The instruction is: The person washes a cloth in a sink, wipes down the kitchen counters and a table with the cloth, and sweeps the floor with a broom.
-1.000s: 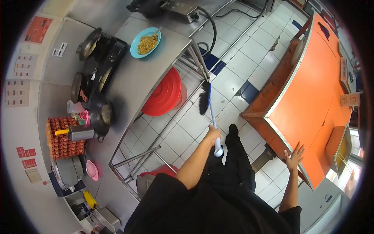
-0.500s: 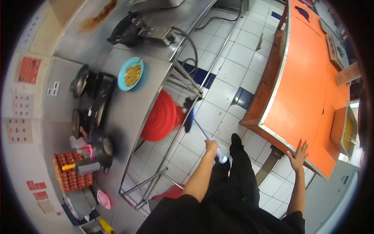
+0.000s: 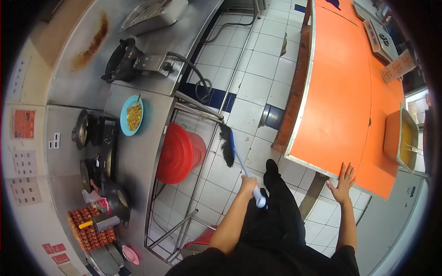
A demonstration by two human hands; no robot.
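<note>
My left hand (image 3: 249, 185) is wrapped around the pale handle of a broom (image 3: 242, 164). Its blue head with black bristles (image 3: 227, 146) rests low by the tiled floor, beside the metal rail of the steel counter. On the other side, my right hand (image 3: 342, 184) lies with fingers spread at the near edge of an orange tabletop (image 3: 338, 115). It holds nothing. A black shoe (image 3: 272, 168) shows on the floor between the broom and the table.
Under the steel counter (image 3: 142, 152) stands a red lidded bucket (image 3: 177, 154). On the counter are a blue plate of food (image 3: 132, 116), a gas burner (image 3: 123, 60), a wok (image 3: 115, 202) and egg trays (image 3: 83, 230). A metal container of yellow liquid (image 3: 405, 138) stands on the table.
My view has shifted, so the counter and table appear further left. The broom head now shows more fully, clear of the rail's end. Left grip and right hand's place on the table edge stay the same.
</note>
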